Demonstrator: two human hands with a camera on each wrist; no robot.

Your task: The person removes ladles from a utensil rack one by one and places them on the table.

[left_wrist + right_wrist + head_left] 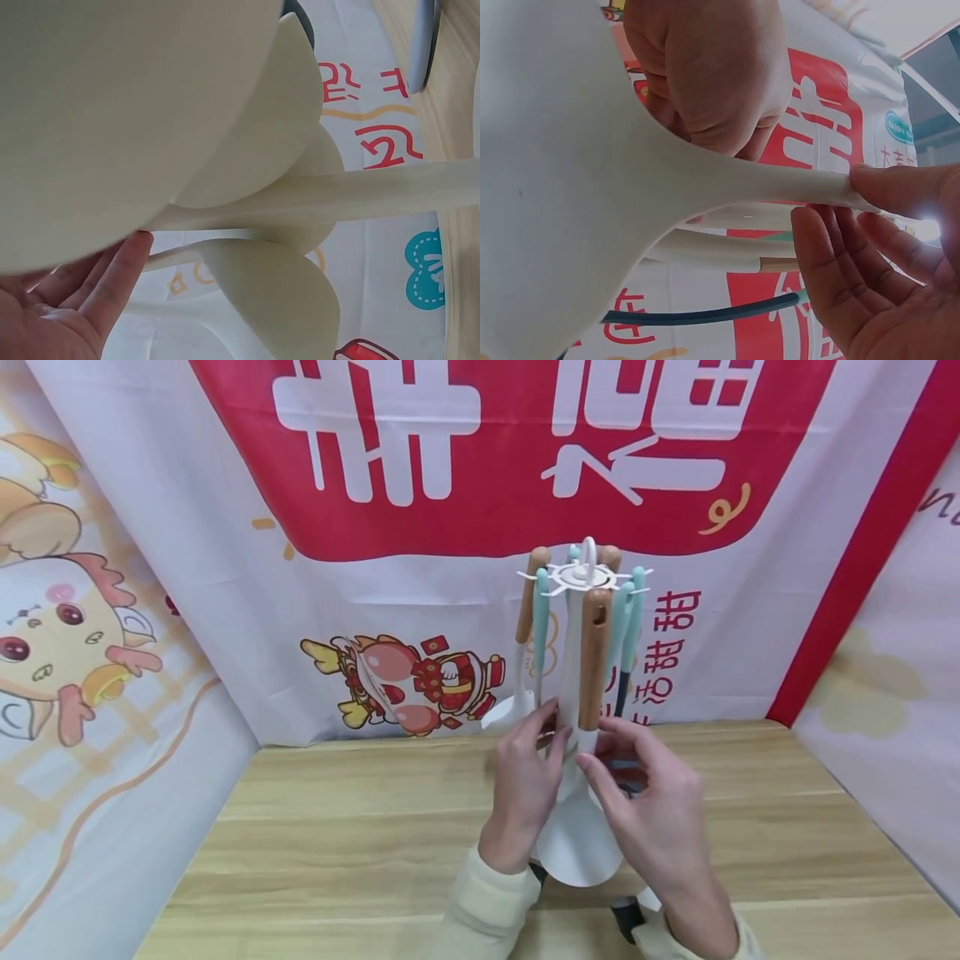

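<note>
A white utensil stand [585,578] with a ring of hooks stands upright, hung with several kitchen utensils. Nearest the camera hangs a wooden-handled utensil [596,660] with a broad, rounded white head [562,172]; whether it is a ladle or a spatula cannot be told. My right hand [652,802] pinches its white neck between thumb and fingers, just below the wood. On the other side, my left hand [525,777] holds the stand's white pole [375,187] behind that neck. Some left fingertips are hidden by the utensil. Mint handles [540,618] hang beside the wooden ones.
Beneath everything lies a light wood-grain table [337,843]. A printed cloth [420,585] with red and white characters hangs close behind the stand. Another white utensil head [504,714] sticks out at the stand's left, and a dark blue utensil [705,316] hangs to its right.
</note>
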